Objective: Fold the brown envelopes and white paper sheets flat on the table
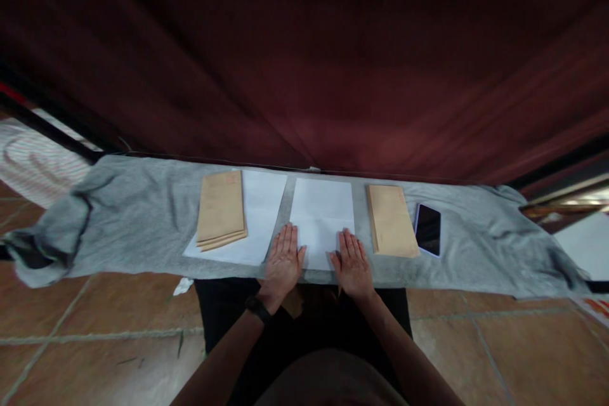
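A white sheet of paper (322, 210) lies in the middle of a grey cloth (143, 216) that covers a narrow surface. My left hand (284, 260) rests flat on the sheet's near left corner, fingers stretched out. My right hand (352, 261) lies flat on its near right corner, fingers also straight. Neither hand holds anything. A black band sits on my left wrist (258, 308). To the left, a few brown envelopes (221, 209) lie stacked on another white sheet (259, 216). A second stack of brown envelopes (391, 219) lies to the right.
A dark phone (427, 229) lies face up right of the right envelope stack. A dark red curtain (304, 57) hangs behind the surface. The floor is brown tile (95, 330), with a small crumpled white scrap (183, 286) near the cloth's front edge.
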The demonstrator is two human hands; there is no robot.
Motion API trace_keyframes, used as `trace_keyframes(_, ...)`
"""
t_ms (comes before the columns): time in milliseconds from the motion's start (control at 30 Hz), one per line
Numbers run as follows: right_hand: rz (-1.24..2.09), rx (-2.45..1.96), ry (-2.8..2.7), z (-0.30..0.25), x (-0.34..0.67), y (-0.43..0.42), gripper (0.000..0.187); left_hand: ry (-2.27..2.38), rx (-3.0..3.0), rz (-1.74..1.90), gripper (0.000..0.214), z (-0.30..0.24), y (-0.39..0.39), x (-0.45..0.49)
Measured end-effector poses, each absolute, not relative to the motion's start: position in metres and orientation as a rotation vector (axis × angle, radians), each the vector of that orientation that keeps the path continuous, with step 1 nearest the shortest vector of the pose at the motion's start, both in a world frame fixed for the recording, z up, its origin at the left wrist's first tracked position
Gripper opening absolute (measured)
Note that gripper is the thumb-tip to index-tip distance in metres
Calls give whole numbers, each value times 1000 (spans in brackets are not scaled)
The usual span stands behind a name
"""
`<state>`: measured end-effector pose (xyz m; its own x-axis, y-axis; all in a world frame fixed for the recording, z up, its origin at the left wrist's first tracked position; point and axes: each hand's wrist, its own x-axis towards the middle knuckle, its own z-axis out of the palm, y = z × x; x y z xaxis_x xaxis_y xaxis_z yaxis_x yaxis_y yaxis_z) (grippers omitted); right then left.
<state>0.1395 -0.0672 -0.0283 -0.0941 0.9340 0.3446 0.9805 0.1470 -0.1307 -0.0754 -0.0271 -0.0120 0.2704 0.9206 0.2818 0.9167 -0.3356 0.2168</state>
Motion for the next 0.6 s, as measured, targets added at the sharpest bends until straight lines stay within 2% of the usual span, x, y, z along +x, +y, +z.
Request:
trace_keyframes(300,-161,-1797,-2100,-26,162,-89,67,1753,2555,542,62,-4,-46,-95)
trace_keyframes(600,-32,-1565,-2281,-17,126,-105,60,1328,2810,348,59,4,-66,-58)
